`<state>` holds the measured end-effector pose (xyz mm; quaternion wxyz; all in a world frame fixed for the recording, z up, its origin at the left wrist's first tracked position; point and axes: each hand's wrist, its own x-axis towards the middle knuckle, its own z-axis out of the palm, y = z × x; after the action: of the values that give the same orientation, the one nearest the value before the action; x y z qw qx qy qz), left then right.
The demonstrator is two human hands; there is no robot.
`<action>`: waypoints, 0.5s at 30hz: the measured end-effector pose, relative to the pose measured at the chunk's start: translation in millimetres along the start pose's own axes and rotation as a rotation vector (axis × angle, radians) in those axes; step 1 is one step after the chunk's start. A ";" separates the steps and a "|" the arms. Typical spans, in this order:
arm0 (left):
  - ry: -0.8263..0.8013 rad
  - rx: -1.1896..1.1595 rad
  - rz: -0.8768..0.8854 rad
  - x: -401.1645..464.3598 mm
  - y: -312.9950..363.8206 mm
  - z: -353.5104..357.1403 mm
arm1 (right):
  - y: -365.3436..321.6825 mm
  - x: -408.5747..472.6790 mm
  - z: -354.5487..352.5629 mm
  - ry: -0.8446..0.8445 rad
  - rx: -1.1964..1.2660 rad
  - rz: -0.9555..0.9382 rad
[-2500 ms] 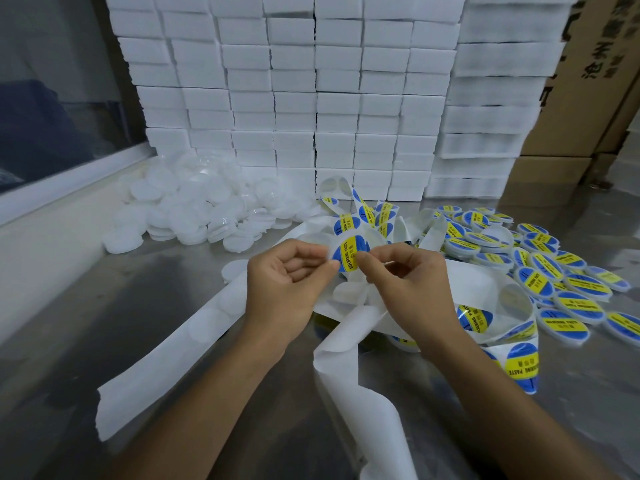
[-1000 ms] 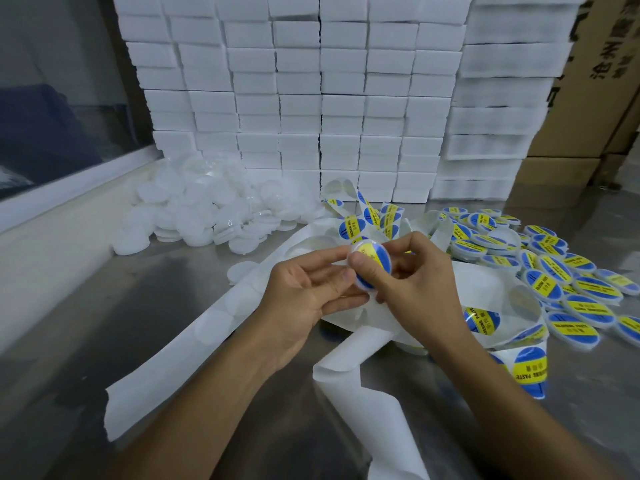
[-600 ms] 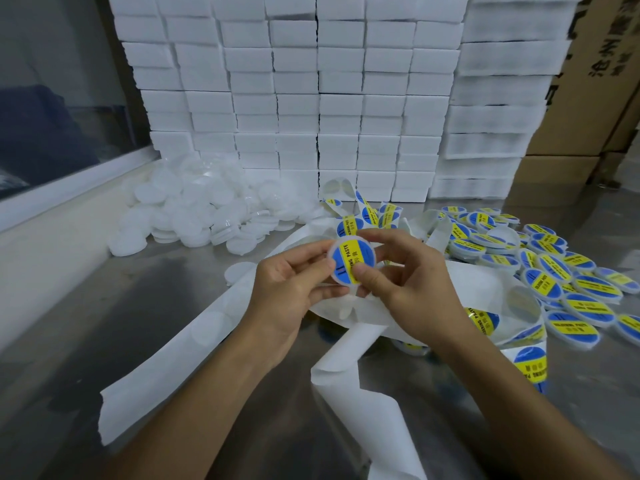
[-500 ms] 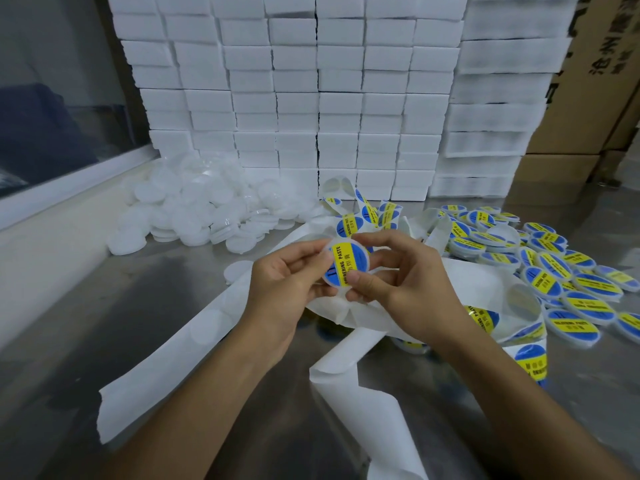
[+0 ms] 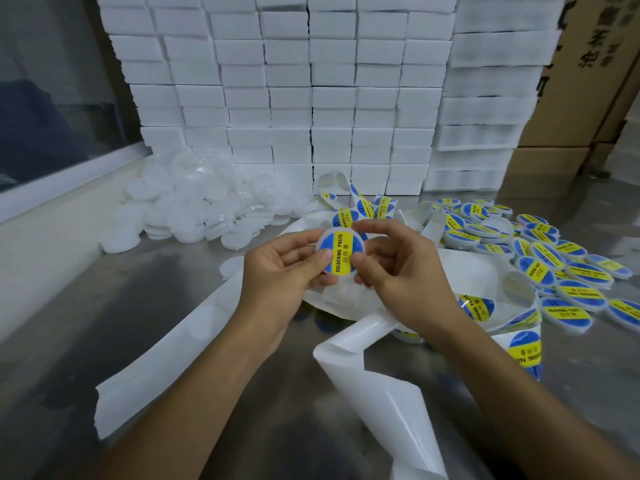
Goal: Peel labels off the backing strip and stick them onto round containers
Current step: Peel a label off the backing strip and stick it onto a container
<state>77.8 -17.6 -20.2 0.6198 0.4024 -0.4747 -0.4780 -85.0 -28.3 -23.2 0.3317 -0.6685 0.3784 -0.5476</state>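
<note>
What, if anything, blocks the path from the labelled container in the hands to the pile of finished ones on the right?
Nothing visible does. Both the left hand and right hand hold the labelled container above the backing strip; the finished pile lies open beyond the right hand.

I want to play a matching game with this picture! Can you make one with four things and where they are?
Things:
1. container in the hands
2. plain white containers
3. labelled containers
4. cardboard boxes

Places:
A. heap on the left
B. back right
C. spread on the right
D. middle, held up

Pairs: 1-D, 2-A, 3-C, 4-B
</note>
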 end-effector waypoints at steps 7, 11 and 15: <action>0.013 0.007 0.007 -1.2 0.8 1.2 | -2.0 -2.5 0.2 -0.006 -0.308 -0.226; -0.046 0.044 -0.003 -2.0 0.3 2.5 | -1.1 -2.7 -3.5 -0.010 -0.362 -0.173; -0.089 0.068 0.069 -5.6 1.1 7.0 | -1.4 -1.7 -6.0 0.061 -0.407 -0.195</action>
<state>70.6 -12.2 -18.7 0.6000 0.3850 -0.5314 -0.4576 -91.0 -26.3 -21.8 0.1240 -0.7383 0.4246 -0.5092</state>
